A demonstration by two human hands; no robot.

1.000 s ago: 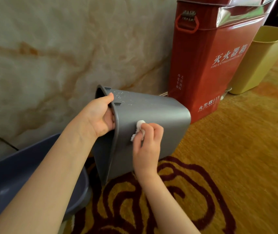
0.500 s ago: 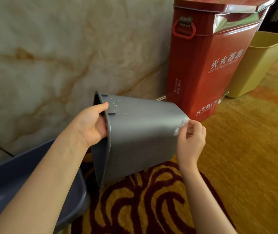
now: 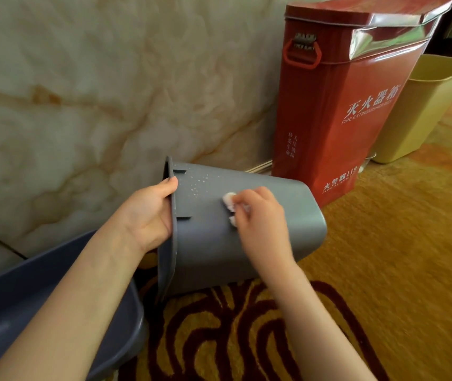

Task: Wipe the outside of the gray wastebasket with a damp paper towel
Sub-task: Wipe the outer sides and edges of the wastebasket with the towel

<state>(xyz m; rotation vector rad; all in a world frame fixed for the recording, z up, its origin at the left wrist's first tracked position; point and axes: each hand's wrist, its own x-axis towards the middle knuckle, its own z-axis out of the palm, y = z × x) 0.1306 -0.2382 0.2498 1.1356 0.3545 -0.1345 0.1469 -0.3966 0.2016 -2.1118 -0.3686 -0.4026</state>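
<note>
The gray wastebasket [image 3: 211,243] is tipped on its side over the carpet, its open mouth to the left and its base to the right. My left hand [image 3: 148,213] grips its rim, thumb on the outside, fingers inside. My right hand [image 3: 260,218] presses a small crumpled white paper towel [image 3: 229,200] against the upper side wall, a little right of the rim. Small white specks dot the wall near the rim, just left of the towel.
A red fire extinguisher box [image 3: 343,105] stands against the marble wall [image 3: 82,92] just behind the wastebasket. A yellow bin [image 3: 422,111] stands to its right. A dark blue basin [image 3: 41,312] lies at lower left. Patterned yellow and maroon carpet [image 3: 384,257] covers the floor.
My right hand with the towel swept from the middle of the wall out to the base edge, then back left toward the rim. The wastebasket has rolled slightly, showing more of its speckled side.
</note>
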